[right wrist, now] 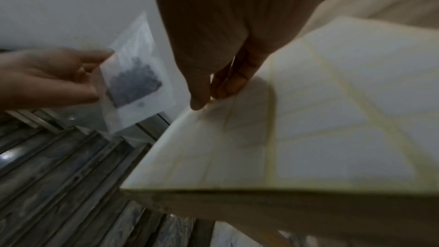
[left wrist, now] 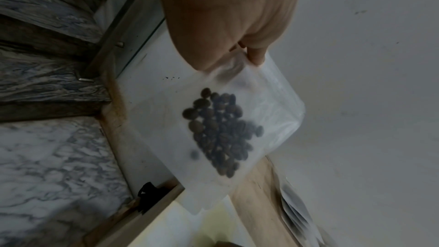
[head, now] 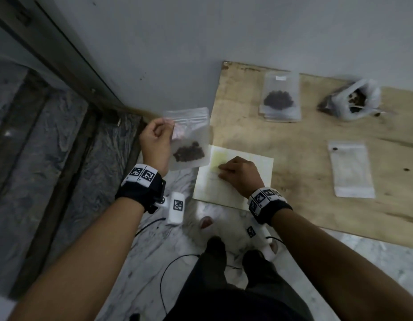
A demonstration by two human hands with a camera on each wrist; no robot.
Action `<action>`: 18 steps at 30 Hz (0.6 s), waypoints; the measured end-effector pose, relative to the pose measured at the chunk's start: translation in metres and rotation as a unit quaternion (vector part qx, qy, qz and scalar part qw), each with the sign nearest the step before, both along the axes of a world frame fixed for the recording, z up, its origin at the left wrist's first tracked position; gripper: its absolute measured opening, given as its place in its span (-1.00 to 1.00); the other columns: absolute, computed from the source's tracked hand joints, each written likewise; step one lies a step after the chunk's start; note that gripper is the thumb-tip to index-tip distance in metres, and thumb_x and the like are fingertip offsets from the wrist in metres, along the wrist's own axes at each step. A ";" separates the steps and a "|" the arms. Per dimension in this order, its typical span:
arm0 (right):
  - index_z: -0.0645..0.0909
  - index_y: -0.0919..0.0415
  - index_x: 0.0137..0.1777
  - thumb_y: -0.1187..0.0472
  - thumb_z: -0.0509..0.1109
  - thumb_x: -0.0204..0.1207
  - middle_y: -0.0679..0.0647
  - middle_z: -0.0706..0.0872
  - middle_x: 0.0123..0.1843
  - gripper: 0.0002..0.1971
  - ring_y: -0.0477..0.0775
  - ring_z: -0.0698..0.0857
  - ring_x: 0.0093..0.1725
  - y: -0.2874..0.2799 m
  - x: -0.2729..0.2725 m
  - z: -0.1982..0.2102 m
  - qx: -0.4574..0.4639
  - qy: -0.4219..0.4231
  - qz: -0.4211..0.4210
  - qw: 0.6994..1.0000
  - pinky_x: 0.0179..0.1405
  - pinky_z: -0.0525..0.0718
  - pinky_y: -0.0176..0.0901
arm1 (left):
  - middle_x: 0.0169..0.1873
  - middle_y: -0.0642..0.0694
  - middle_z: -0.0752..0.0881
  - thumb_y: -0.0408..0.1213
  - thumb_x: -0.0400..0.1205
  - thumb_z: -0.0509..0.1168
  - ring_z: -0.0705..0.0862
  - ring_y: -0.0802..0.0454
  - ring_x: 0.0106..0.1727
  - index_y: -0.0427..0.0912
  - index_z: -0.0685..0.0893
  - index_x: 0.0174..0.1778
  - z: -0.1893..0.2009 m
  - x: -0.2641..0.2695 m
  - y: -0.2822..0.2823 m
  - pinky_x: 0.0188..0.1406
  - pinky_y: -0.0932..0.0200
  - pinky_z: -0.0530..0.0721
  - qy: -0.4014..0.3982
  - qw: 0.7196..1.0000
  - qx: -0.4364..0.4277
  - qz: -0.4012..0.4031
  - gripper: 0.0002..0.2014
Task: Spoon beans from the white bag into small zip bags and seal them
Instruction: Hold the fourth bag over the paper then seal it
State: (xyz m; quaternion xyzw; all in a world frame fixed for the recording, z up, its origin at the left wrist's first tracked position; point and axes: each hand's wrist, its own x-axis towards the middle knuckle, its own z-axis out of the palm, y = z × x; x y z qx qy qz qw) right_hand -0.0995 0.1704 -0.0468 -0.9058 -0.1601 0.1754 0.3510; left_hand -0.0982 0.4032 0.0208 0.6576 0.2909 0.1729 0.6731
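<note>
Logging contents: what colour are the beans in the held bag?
Dark brown beans, clearest in the left wrist view.

The held zip bag (head: 190, 137) is thin frosted plastic, translucent and softly glossy, with a clearer strip along its zip; the beans (left wrist: 221, 132) inside look dark brown and matt, each with a centre crease. The board (head: 316, 158) under everything is pale raw plywood, matt, rough-grained and stained in patches. The label sheet (right wrist: 332, 119) is smooth matt white paper on a yellowish backing that shows between the labels. The white bag (head: 353, 100) is crinkled thin plastic with a slight sheen. The floor (head: 154, 251) is polished grey-veined marble, glossy. The wall (head: 224, 31) is matt painted plaster, lightly scuffed. The 2 wristbands (head: 143, 191) are black cloth carrying white printed tags.
</note>
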 end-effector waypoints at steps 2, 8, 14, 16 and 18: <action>0.84 0.12 0.09 0.08 0.57 0.48 0.04 0.76 0.06 -0.77 0.07 0.73 0.01 0.000 -0.001 -0.002 0.004 -0.012 -0.005 1.000 0.13 0.65 -0.12 | -0.22 -0.11 0.70 -0.43 0.65 0.38 0.63 0.04 -0.16 -0.09 0.69 -0.13 -0.002 0.000 0.000 -0.13 0.28 0.64 -0.001 1.000 -0.005 -0.004 -0.86; 0.86 0.12 -0.08 0.15 0.59 0.45 0.02 0.77 -0.06 -0.90 0.10 0.75 -0.09 0.004 -0.005 -0.006 0.015 -0.058 -0.010 0.998 -0.04 0.71 -0.05 | -0.27 -0.03 0.70 -0.47 0.66 0.36 0.63 0.16 -0.24 -0.11 0.68 -0.12 -0.002 -0.001 0.000 -0.16 0.33 0.63 -0.006 1.000 -0.018 0.002 -0.85; 0.84 0.09 -0.07 0.16 0.52 0.49 0.05 0.78 0.01 -0.91 0.13 0.72 0.01 0.010 -0.002 0.002 -0.026 -0.029 -0.009 0.999 0.05 0.67 -0.03 | -0.29 0.04 0.74 -0.48 0.66 0.36 0.69 0.26 -0.27 -0.19 0.67 -0.06 -0.001 -0.003 -0.001 -0.13 0.35 0.67 -0.003 1.000 -0.029 0.006 -0.90; 0.82 0.07 -0.06 0.12 0.47 0.52 0.03 0.77 0.01 -0.89 0.11 0.70 0.02 0.012 -0.001 0.005 -0.045 -0.018 -0.008 0.999 0.05 0.64 -0.06 | -0.25 0.02 0.75 -0.48 0.67 0.35 0.70 0.29 -0.26 -0.22 0.66 -0.03 0.001 -0.003 -0.002 -0.12 0.36 0.67 -0.005 1.000 -0.026 0.007 -0.92; 0.80 0.06 -0.03 0.09 0.43 0.54 0.03 0.75 0.01 -0.86 0.11 0.69 0.02 0.013 0.001 0.007 -0.062 -0.003 -0.009 0.998 0.04 0.62 -0.06 | -0.24 0.00 0.75 -0.48 0.67 0.36 0.70 0.29 -0.26 -0.22 0.66 -0.03 0.002 -0.003 -0.002 -0.11 0.36 0.68 -0.006 1.000 -0.025 0.005 -0.93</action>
